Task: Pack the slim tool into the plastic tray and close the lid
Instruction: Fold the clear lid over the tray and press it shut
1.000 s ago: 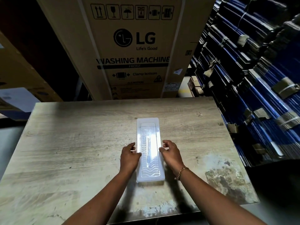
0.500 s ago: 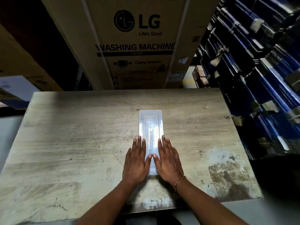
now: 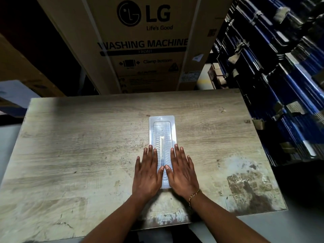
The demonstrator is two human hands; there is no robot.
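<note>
The lidded plastic tray (image 3: 162,130) encloses the slim tool (image 3: 161,146). The left hand (image 3: 148,174) and right hand (image 3: 181,172) lie flat on its lid, fingers extended, gripping nothing.

Cardboard box (image 3: 143,42): "LG Life's Good", "WASHING MACHINE" ("FRONT", probably "Clamp bottom").

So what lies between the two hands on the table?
In the head view, the closed plastic tray with the slim tool inside lies between left hand and right hand.

Tray (image 3: 162,123): clear glossy plastic, ribbed lid | Desk (image 3: 87,146): matt wood-grain, worn and blotched near right | Far box (image 3: 145,44): matt brown cardboard | Bracelet (image 3: 194,195): shiny metal chain
</note>
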